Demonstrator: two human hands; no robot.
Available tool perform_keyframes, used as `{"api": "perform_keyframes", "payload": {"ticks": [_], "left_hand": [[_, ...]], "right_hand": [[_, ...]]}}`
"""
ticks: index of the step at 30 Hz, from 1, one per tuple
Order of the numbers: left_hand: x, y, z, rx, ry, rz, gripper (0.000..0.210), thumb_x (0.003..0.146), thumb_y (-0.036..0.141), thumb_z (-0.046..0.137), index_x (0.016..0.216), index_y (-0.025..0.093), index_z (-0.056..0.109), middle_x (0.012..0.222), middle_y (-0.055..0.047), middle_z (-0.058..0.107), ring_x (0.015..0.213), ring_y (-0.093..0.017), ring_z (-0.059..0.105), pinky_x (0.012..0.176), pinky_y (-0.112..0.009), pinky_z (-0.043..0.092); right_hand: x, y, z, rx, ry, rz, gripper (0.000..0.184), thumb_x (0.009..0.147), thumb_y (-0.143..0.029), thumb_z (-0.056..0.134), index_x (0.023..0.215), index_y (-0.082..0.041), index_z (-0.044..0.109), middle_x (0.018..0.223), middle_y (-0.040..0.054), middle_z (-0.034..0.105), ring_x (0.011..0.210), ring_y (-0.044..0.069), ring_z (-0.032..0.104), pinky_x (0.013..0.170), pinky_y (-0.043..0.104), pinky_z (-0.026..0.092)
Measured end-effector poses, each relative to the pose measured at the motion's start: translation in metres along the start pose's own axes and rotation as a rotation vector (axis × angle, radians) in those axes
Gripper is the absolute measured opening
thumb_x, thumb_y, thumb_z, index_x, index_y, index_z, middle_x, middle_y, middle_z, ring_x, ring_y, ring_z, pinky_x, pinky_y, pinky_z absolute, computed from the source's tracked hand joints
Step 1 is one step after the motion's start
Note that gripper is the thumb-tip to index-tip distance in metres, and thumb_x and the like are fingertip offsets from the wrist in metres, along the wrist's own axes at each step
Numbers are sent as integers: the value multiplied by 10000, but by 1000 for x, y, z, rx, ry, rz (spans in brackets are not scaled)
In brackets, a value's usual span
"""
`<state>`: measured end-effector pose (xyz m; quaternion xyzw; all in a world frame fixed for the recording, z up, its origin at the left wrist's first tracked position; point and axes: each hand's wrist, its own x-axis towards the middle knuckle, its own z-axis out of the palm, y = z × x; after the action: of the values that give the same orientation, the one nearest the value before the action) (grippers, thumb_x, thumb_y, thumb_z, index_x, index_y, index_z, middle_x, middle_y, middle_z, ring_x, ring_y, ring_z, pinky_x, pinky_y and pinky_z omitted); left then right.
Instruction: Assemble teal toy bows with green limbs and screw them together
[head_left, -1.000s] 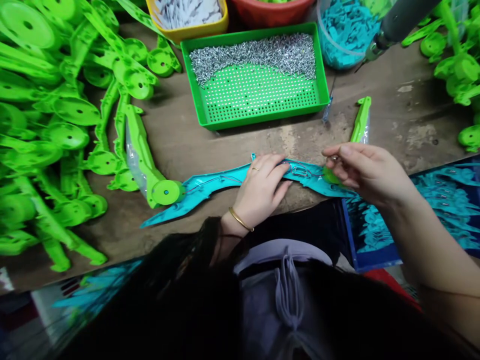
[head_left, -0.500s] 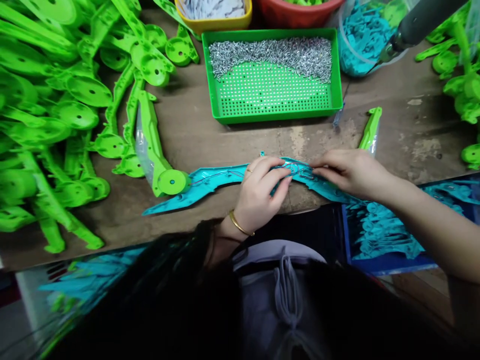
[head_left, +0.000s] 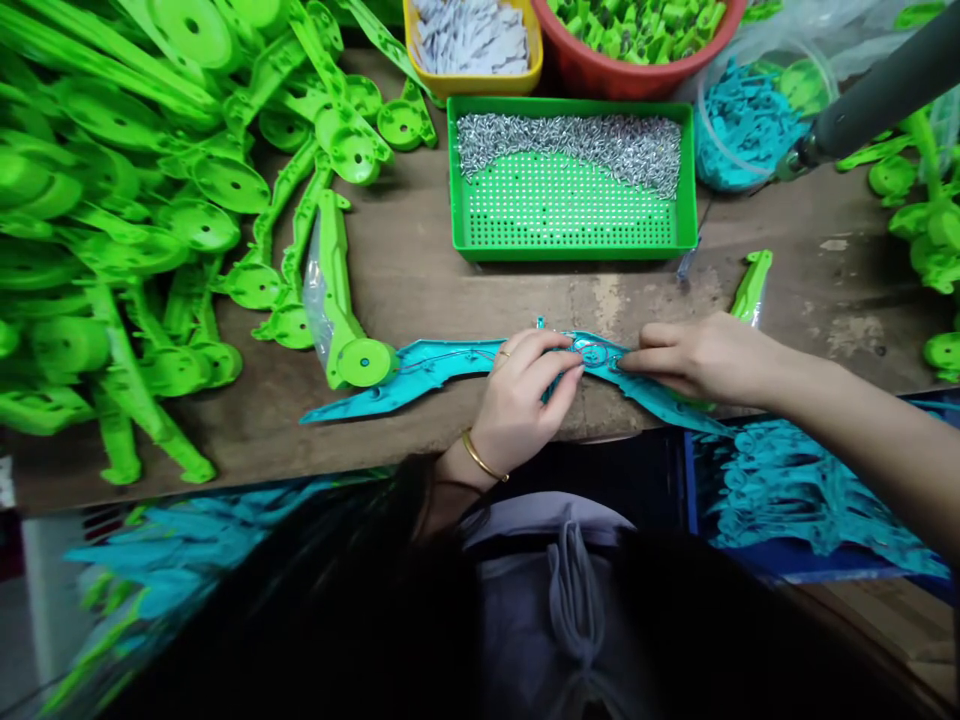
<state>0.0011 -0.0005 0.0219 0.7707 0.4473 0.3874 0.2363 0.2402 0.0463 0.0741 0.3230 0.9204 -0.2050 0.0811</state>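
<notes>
In the head view we saw the blue bow-shaped piece [head_left: 450, 362] lying on the table [head_left: 420, 270], on our side of the green tray [head_left: 570, 253] and apart from it. Our left hand [head_left: 525, 380] was curled over the piece's middle, in front of the tray, thumb and fingers gripping it, probably so that it would not slide. Our right hand [head_left: 701, 358] came in from the tray's right, its fingertips drawn narrow at the piece, perhaps for fine work; whether they pinched anything small we could not tell. The screws [head_left: 570, 140] sat heaped along the tray's far side, seemingly within easy reach. One green arm [head_left: 339, 290] stood up from the piece's left end, left of the tray; another green arm [head_left: 752, 285] showed to the tray's right. The piece's long axis ran roughly along the tray's long side, its middle bowed toward the tray; the left tip pointed left and slightly toward us, and the right end slanted toward us, beyond the tray's right corner.
</notes>
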Motion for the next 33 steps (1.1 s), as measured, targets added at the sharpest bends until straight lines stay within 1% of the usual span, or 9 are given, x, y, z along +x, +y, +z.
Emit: {"api": "perform_keyframes", "payload": {"ticks": [2, 6, 9, 12, 14, 16, 19, 26, 33], "left_hand": [[1, 2, 0, 3, -2, -7, 92, 898, 187, 576, 902, 167, 665, 981, -75, 695, 985, -187, 633, 918, -387, 520], [6, 7, 3, -21, -14, 13, 91, 904, 180, 571, 899, 166, 660, 964, -69, 697, 956, -172, 641, 892, -357, 520], [9, 10, 7, -44, -17, 40, 90, 903, 177, 576, 906, 150, 662, 958, -75, 693, 939, -165, 640, 887, -339, 508], [11, 12, 13, -24, -50, 53, 99, 901, 192, 581, 920, 145, 666, 982, -80, 685, 953, -176, 627, 898, -343, 491], [12, 13, 17, 7, -86, 71, 114, 902, 208, 579, 931, 142, 668, 1003, -87, 681, 969, -192, 614, 901, -353, 480], [11, 14, 19, 39, -120, 85, 128, 908, 221, 569, 933, 142, 666, 1019, -92, 679, 987, -204, 602, 907, -362, 469], [11, 15, 21, 83, -150, 84, 142, 921, 236, 544, 932, 156, 661, 1024, -84, 677, 1003, -208, 591, 909, -364, 456], [10, 18, 26, 202, -242, 102, 183, 912, 283, 553, 962, 146, 662, 1125, -122, 632, 1096, -264, 545, 949, -405, 438], [7, 26, 34, 211, -242, 73, 234, 882, 283, 585, 1015, 98, 636, 1175, -163, 601, 1150, -300, 503, 1004, -443, 414]], "right_hand": [[-1, -3, -2, 220, 82, 104, 274, 916, -314, 477, 1106, -225, 653, 827, 29, 625, 646, 123, 538, 529, 253, 331], [-3, -10, -1, 931, 318, 413, 241, 841, -267, 559, 1064, -178, 572, 874, 41, 638, 707, 137, 599, 615, 288, 484], [-3, -14, -1, 1283, 328, 567, 151, 824, -231, 580, 959, -173, 547, 880, 49, 661, 689, 128, 632, 651, 309, 539], [-2, -16, -1, 1443, 298, 654, 181, 809, -275, 650, 915, -167, 550, 875, 65, 686, 708, 134, 668, 651, 290, 564], [-3, -16, -1, 1476, 249, 683, 254, 782, -357, 704, 865, -155, 574, 788, 52, 682, 598, 113, 637, 533, 243, 530], [-5, -16, 0, 1427, 213, 713, 327, 747, -434, 740, 812, -146, 602, 656, 12, 635, 470, 73, 546, 407, 195, 432], [-7, -15, 1, 1308, 208, 763, 351, 719, -464, 764, 776, -145, 627, 510, -50, 517, 400, 28, 424, 346, 151, 297], [-7, -13, 3, 1290, 202, 739, 381, 681, -465, 790, 848, -146, 663, 636, 2, 629, 442, 48, 480, 359, 171, 353], [-12, -12, 4, 1277, 209, 739, 367, 699, -433, 780, 904, -147, 674, 655, 15, 644, 472, 66, 515, 373, 187, 390]]}}
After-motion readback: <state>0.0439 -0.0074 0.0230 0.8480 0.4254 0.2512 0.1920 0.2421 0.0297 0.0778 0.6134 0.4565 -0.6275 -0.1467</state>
